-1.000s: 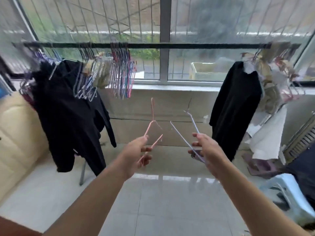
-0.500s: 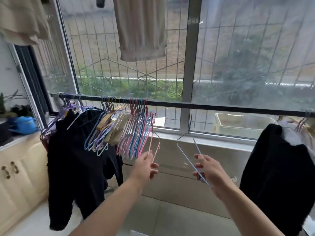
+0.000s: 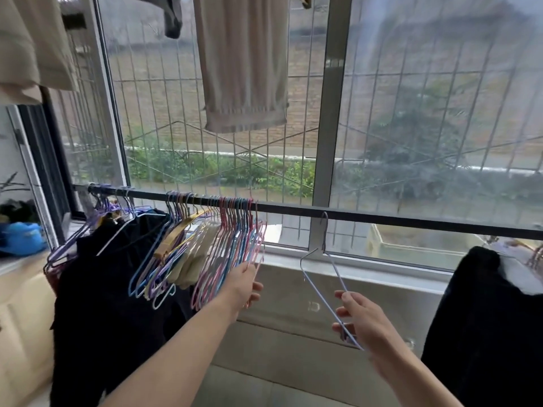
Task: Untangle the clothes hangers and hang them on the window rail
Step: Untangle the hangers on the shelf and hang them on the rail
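A black window rail (image 3: 382,219) runs across below the window. My left hand (image 3: 242,286) grips a pink hanger (image 3: 260,248) whose hook sits over the rail at the right end of a dense row of pink, blue and purple hangers (image 3: 205,254). My right hand (image 3: 357,317) pinches the lower corner of a pale lilac wire hanger (image 3: 321,277). Its hook reaches up to the rail just right of the window post; I cannot tell whether it rests on the rail.
A black garment (image 3: 102,304) hangs under the hangers at left, and another dark garment (image 3: 487,318) hangs at far right. Beige trousers (image 3: 244,63) dangle above. A cream cabinet (image 3: 20,318) stands at the left, and the window sill (image 3: 382,273) lies below the rail.
Both hands rose towards the rail. The pink hanger's hook went over the rail beside the hanger row, and the lilac hanger's hook came up to the rail.
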`<state>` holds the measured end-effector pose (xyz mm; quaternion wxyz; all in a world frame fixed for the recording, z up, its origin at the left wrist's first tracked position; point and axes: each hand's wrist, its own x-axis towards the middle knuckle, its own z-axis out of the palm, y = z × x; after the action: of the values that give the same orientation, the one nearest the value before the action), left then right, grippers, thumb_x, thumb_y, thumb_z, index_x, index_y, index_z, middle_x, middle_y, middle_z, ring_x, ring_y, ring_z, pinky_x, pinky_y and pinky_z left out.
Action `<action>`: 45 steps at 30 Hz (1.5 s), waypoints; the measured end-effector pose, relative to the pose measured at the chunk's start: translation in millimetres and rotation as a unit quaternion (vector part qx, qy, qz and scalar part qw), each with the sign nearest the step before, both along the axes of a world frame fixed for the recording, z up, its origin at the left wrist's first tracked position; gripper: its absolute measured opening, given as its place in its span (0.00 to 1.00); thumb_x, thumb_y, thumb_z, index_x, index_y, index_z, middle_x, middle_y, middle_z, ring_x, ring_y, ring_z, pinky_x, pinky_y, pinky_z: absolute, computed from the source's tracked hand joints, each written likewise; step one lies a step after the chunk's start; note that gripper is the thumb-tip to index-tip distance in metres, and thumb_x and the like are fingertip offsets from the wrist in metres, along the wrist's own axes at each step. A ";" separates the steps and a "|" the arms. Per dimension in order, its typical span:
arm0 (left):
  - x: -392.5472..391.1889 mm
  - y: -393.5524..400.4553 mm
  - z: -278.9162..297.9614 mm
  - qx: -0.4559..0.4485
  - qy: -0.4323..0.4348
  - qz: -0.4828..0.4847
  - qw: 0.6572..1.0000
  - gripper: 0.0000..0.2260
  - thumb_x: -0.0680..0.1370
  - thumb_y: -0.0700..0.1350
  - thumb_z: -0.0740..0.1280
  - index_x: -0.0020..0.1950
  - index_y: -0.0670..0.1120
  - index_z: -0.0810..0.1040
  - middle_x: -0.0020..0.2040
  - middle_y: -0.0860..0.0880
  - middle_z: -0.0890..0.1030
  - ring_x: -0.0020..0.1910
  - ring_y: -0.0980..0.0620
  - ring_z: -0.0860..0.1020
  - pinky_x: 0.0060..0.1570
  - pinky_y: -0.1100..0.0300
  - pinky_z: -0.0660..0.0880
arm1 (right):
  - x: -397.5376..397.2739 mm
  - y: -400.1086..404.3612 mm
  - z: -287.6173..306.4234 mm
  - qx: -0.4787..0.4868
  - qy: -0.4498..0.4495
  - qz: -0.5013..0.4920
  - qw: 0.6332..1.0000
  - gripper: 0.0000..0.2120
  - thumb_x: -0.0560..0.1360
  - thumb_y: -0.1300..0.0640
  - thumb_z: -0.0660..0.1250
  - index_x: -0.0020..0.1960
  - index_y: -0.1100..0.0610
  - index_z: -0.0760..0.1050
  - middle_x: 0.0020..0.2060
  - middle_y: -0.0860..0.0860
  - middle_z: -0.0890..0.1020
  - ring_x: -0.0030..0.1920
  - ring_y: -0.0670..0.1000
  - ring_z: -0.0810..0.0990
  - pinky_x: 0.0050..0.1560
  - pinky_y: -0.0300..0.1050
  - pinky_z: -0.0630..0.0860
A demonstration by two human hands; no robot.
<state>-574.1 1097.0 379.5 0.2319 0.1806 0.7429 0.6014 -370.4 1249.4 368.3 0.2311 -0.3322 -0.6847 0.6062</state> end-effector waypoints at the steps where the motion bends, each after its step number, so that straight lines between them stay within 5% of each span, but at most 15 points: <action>1: -1.7 -0.8 -2.8 -0.008 0.009 0.003 1.000 0.13 0.87 0.51 0.53 0.64 0.49 0.73 0.51 0.40 0.80 0.45 0.45 0.78 0.43 0.54 0.74 | -1.5 -1.3 -1.1 -0.003 0.003 -0.001 1.000 0.11 0.85 0.53 0.58 0.57 0.53 0.79 0.48 0.57 0.78 0.39 0.56 0.82 0.39 0.48 0.74; 5: -8.7 -4.9 -10.1 -0.017 0.006 -0.004 1.000 0.15 0.87 0.51 0.54 0.71 0.50 0.70 0.57 0.42 0.80 0.48 0.46 0.78 0.43 0.54 0.75 | -9.8 -10.5 -3.1 -0.008 0.011 -0.003 1.000 0.11 0.85 0.53 0.58 0.56 0.52 0.80 0.48 0.56 0.78 0.39 0.56 0.82 0.39 0.48 0.74; 10: -2.4 -27.8 -9.3 -0.027 -0.023 -0.025 0.999 0.23 0.86 0.49 0.55 0.82 0.57 0.56 0.80 0.49 0.64 0.75 0.42 0.67 0.66 0.38 0.72 | -11.3 -28.7 -10.7 0.004 0.014 -0.001 1.000 0.11 0.84 0.51 0.60 0.54 0.48 0.81 0.47 0.53 0.78 0.39 0.54 0.84 0.41 0.47 0.74; 14: 7.6 -66.9 -12.7 -0.122 0.074 -0.060 0.988 0.26 0.84 0.49 0.62 0.81 0.54 0.60 0.74 0.50 0.72 0.66 0.48 0.75 0.64 0.46 0.75 | -19.1 -47.6 -7.5 0.039 0.014 0.013 0.999 0.09 0.84 0.50 0.60 0.53 0.47 0.80 0.45 0.50 0.79 0.40 0.52 0.83 0.42 0.46 0.74; 20: -12.0 -112.3 7.6 -0.179 0.154 -0.028 0.971 0.13 0.83 0.46 0.63 0.68 0.53 0.75 0.58 0.54 0.79 0.53 0.53 0.79 0.54 0.53 0.79 | -87.5 -59.1 23.1 0.084 0.023 0.003 0.996 0.12 0.84 0.46 0.57 0.57 0.48 0.77 0.46 0.49 0.79 0.44 0.54 0.82 0.45 0.49 0.76; 24: -24.0 -142.0 12.5 -0.172 0.145 0.010 0.974 0.07 0.84 0.46 0.63 0.58 0.55 0.78 0.55 0.53 0.80 0.54 0.52 0.80 0.60 0.48 0.78 | -145.7 -62.8 13.8 0.131 -0.017 -0.005 0.991 0.16 0.82 0.44 0.54 0.55 0.52 0.76 0.49 0.52 0.80 0.51 0.59 0.80 0.56 0.61 0.79; 35: -37.1 -195.4 10.3 -0.140 0.095 0.052 0.984 0.07 0.84 0.42 0.63 0.57 0.48 0.80 0.54 0.45 0.81 0.46 0.49 0.82 0.40 0.57 0.78 | -200.9 -106.5 -31.5 0.212 -0.071 0.014 0.975 0.17 0.86 0.52 0.50 0.65 0.56 0.73 0.55 0.55 0.80 0.49 0.54 0.74 0.50 0.47 0.69; 39: -42.5 -202.0 11.6 -0.139 0.087 0.038 0.986 0.07 0.84 0.43 0.64 0.56 0.50 0.80 0.52 0.46 0.82 0.50 0.48 0.84 0.47 0.53 0.82 | -207.1 -107.1 -45.2 0.191 -0.106 0.004 0.976 0.23 0.85 0.47 0.50 0.78 0.52 0.63 0.68 0.59 0.74 0.68 0.60 0.73 0.69 0.56 0.70; 45: -39.9 -188.2 0.9 -0.104 0.073 -0.017 0.992 0.08 0.83 0.42 0.64 0.52 0.51 0.83 0.49 0.48 0.85 0.47 0.49 0.85 0.53 0.48 0.82 | -191.4 -114.3 -52.6 0.156 -0.081 -0.021 0.984 0.32 0.80 0.42 0.60 0.80 0.51 0.55 0.72 0.57 0.69 0.71 0.58 0.70 0.72 0.59 0.68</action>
<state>-614.0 908.8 380.4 0.2045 0.2113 0.8135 0.5018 -561.8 1135.1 315.7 0.2366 -0.3540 -0.7802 0.4582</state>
